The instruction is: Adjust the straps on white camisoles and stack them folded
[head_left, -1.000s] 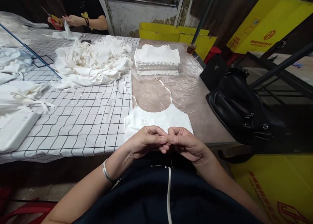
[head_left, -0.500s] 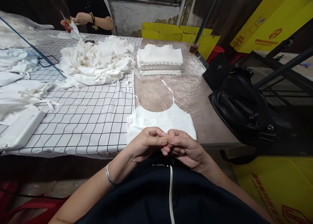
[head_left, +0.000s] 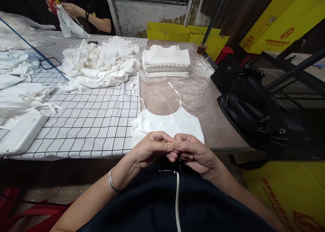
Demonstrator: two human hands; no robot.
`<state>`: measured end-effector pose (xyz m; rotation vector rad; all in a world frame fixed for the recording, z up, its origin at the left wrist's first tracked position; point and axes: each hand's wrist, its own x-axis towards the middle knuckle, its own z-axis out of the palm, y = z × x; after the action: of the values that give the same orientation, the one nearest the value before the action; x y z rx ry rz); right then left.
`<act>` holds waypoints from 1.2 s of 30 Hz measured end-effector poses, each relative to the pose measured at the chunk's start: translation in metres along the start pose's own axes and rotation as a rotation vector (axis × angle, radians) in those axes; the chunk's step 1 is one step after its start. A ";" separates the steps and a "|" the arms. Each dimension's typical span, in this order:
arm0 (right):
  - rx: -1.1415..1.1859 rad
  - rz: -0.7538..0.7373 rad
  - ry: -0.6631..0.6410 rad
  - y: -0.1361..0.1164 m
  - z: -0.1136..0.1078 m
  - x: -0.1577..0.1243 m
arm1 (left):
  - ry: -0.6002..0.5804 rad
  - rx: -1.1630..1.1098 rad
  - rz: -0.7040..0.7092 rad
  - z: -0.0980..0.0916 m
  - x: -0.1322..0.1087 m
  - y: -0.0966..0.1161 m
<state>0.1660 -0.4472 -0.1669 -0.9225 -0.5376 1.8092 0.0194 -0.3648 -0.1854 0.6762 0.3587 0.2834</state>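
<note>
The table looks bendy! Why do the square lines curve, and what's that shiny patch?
Head view: the wide lens bows the lines of the checked tablecloth; light glints off the clear plastic sheet; the background is dim; the left hand and right hand look sharp.

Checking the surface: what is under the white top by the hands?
The white top lies on a clear plastic sheet over the brown table. Left hand and right hand hide its lower hem.

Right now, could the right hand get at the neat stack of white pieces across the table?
Probably, with a lean: the right hand sits at the near edge, and only the flat white top and plastic sheet lie before the stack.
</note>
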 end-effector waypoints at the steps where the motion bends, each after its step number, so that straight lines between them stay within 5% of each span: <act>1: 0.009 0.004 -0.008 0.000 0.000 0.000 | 0.004 0.014 0.009 0.000 0.000 0.000; 15: 0.047 -0.071 0.047 0.005 0.000 0.001 | 0.033 0.082 0.060 -0.003 0.000 -0.002; 19: 0.083 -0.060 0.060 0.003 -0.002 0.003 | 0.152 0.646 0.450 -0.003 -0.007 0.006; 23: 0.130 0.004 -0.006 0.003 -0.002 0.006 | 0.056 1.217 0.804 -0.006 -0.010 0.013; 28: 0.199 0.077 -0.080 0.006 -0.003 0.009 | 0.053 1.611 0.990 -0.008 -0.011 0.016; 36: 0.350 0.196 -0.144 0.008 -0.002 0.007 | -0.078 1.811 1.168 -0.002 -0.018 0.024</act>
<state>0.1615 -0.4441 -0.1770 -0.6249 -0.2104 2.0751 -0.0005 -0.3524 -0.1668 2.6788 -0.0046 1.0560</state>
